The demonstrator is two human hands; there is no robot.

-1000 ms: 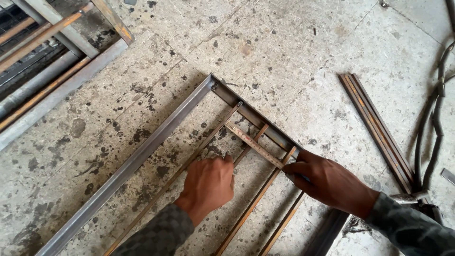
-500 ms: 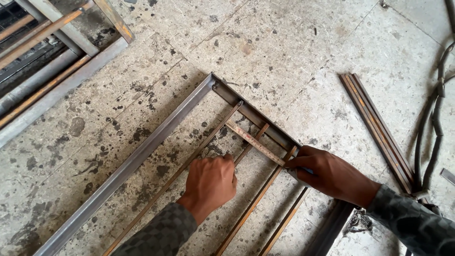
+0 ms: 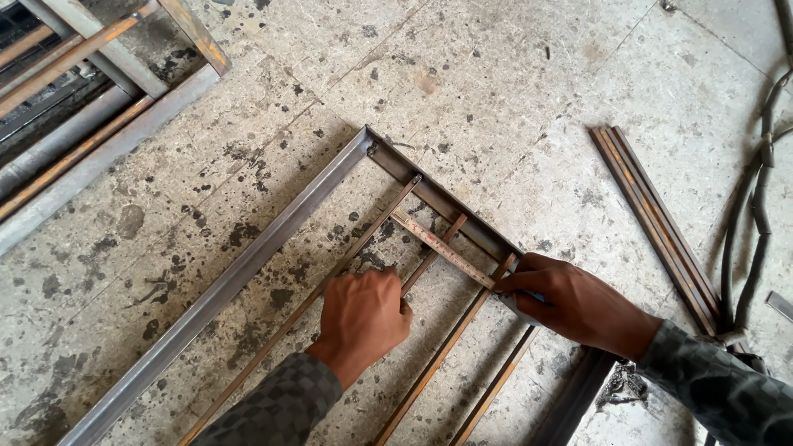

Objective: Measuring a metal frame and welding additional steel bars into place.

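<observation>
Steel frame (image 3: 248, 268) of grey channel lay flat on the stained concrete floor (image 3: 512, 74), with thin rusty rods (image 3: 446, 347) running lengthwise inside it. A tape measure (image 3: 442, 249) was stretched crosswise over the rods near the frame's end rail. The right hand (image 3: 566, 301) pinched the tape's case end against the third rod, just beside the end rail; the left hand (image 3: 363, 318) was curled in a loose fist, knuckles up, pressing on the second rod. Whether its fingers gripped the rod could not be told. The step in hand appeared to be checking the gap between rods. The next move would likely call for nudging a rod sideways while the tape stayed taut and square. Compared with one second earlier, the right hand had slid slightly toward the end rail, and the left hand had kept its place. A bundle of spare rods (image 3: 652, 223) lay well apart to the right, near a dark cable (image 3: 747, 223).
</observation>
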